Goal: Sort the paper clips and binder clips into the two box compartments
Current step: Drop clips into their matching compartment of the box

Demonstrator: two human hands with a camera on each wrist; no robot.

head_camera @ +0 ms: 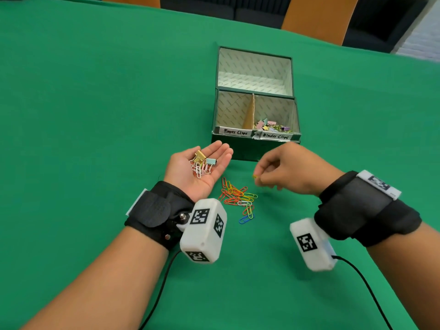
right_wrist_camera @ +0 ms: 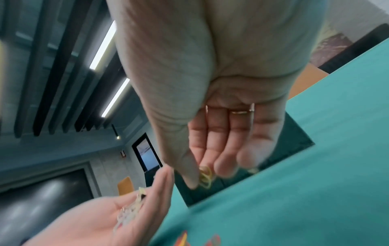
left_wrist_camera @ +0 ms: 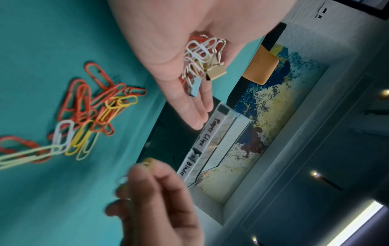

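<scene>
While the left hand (head_camera: 198, 167) lies palm-up with fingers relaxed, cradling a gold binder clip (head_camera: 199, 156), a pale blue one and several pale paper clips, the right hand (head_camera: 285, 171) pinches a small yellow clip (head_camera: 255, 176) just in front of the box (head_camera: 256, 148). A loose pile of coloured paper clips (head_camera: 238, 198) lies flat on the green bench (head_camera: 95, 115), long axes splayed every way.

From the left wrist, the gold binder clip (left_wrist_camera: 215, 74) sits near the finger bases, its wire handles toward the palm.

From the right wrist, the yellow clip (right_wrist_camera: 205, 176) hangs between thumb and fingertip. Light, stiff and slippery, I judge, so best pinched across its flat loops.
</scene>
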